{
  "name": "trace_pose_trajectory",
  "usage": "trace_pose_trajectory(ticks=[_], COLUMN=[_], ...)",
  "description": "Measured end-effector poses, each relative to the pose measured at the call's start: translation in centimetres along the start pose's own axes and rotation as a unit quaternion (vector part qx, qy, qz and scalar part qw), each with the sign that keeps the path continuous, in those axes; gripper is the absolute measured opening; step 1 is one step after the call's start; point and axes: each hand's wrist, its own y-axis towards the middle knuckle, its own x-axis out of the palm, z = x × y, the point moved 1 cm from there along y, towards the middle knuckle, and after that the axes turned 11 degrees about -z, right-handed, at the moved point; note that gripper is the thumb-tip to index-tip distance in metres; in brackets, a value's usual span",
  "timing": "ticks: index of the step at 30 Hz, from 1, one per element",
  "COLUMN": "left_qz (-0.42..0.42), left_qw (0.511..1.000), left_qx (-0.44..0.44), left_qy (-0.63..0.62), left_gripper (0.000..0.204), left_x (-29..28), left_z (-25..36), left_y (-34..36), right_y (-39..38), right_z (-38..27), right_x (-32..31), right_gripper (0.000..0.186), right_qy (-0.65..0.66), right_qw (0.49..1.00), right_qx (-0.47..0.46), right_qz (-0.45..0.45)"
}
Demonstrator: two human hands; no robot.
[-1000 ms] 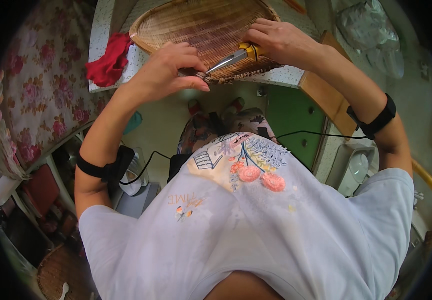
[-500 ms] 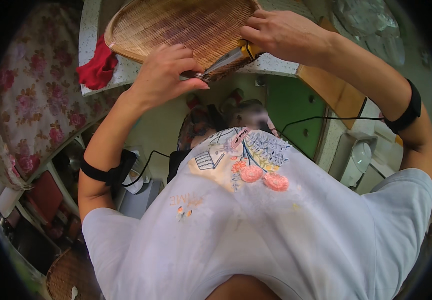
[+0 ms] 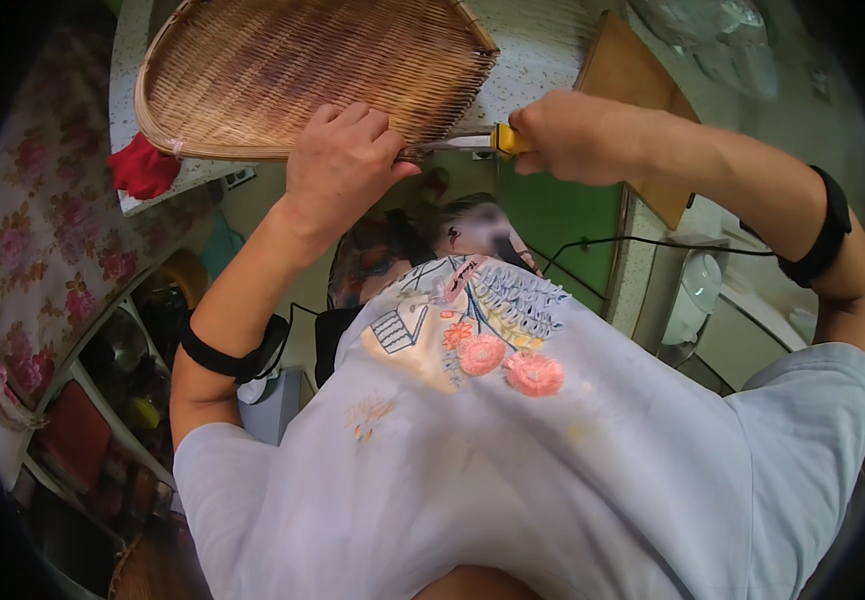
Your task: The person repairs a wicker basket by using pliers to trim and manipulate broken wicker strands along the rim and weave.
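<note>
A shallow woven bamboo basket [image 3: 292, 70], darkened in its middle, lies on the speckled counter with its near rim toward me. My left hand [image 3: 342, 165] is closed over that rim, right of its middle. My right hand [image 3: 567, 140] grips the yellow-and-black handle of a tool with a narrow metal blade [image 3: 505, 141]. The blade points left along the rim, its tip close to my left thumb. Whether the tip touches the weave is too small to tell. The basket's near right edge looks frayed and dark.
A red cloth [image 3: 144, 168] hangs at the counter's left corner. On the right, a wooden board [image 3: 642, 120] lies by the counter [image 3: 542, 50], with clear plastic packaging [image 3: 717, 40] beyond. Below is a green cabinet door [image 3: 572, 215]. Floral fabric [image 3: 47, 230] hangs on the left; a black cable [image 3: 652, 242] runs to my right armband.
The basket now appears further left and lower in view. My right hand has come down off the rim, turning the blade from a slant to nearly level.
</note>
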Motion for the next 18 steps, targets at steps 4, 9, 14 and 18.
trace_pose_trajectory(ticks=[4, 9, 14, 18], left_qz=[0.031, 0.005, 0.028, 0.034], left_qw=[0.999, 1.0, 0.999, 0.998], left_qx=[-0.008, -0.006, 0.01, 0.037], left_qy=[-0.003, -0.002, -0.011, -0.035], left_gripper=[0.027, 0.028, 0.028, 0.028], left_x=[1.0, 2.0, 1.8, 1.5], left_z=[0.3, 0.3, 0.2, -0.2], left_y=[-0.2, -0.8, -1.0, -1.5], right_y=[0.3, -0.1, -0.3, -0.4], right_z=[-0.2, -1.8, -1.8, -2.1], right_x=[1.5, 1.8, 1.7, 1.0], right_gripper=[0.027, 0.025, 0.022, 0.025], right_qy=[0.192, 0.466, 0.645, 0.449], right_qw=[0.977, 0.87, 0.721, 0.874], right_qx=[-0.008, 0.039, -0.003, 0.027], right_qz=[-0.094, -0.155, -0.253, -0.182])
